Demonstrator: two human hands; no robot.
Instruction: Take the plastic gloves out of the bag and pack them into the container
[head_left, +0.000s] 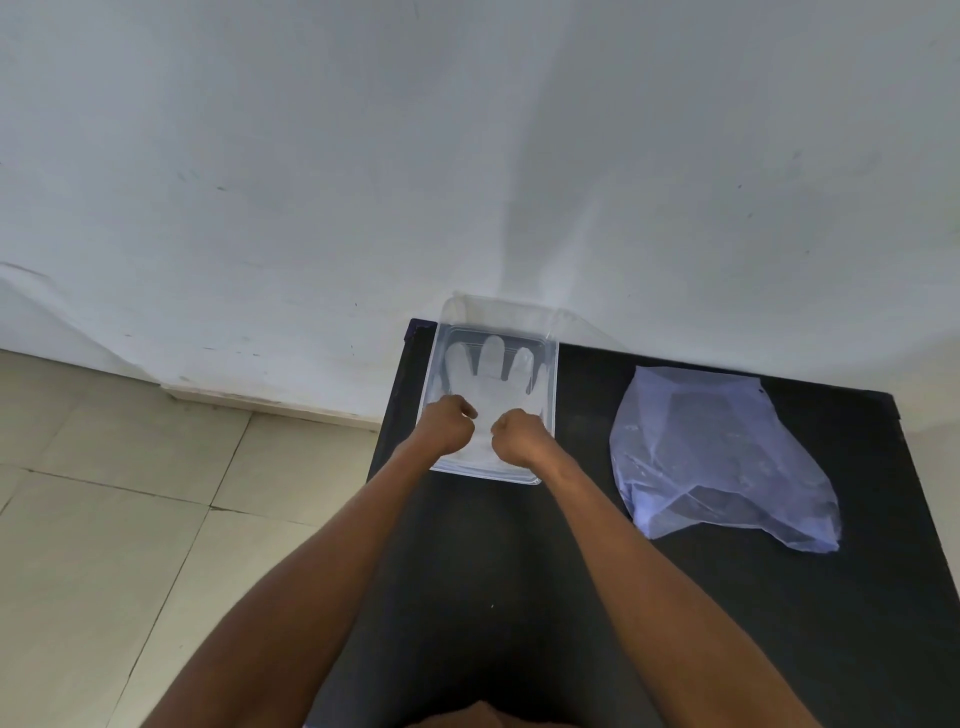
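At centre frame, the left hand (448, 425) and right hand (519, 435), fingers curled and pinching the plastic glove (488, 379), lay it flat inside the clear container (549, 405). Next: release, then reach to the bag (722, 457) at right.

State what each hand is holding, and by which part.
Both the left hand and right hand pinch the plastic glove at its cuff end, inside the clear container.

Glove (488, 379) in container (549, 364); bag (722, 457) right, both on table (519, 571).
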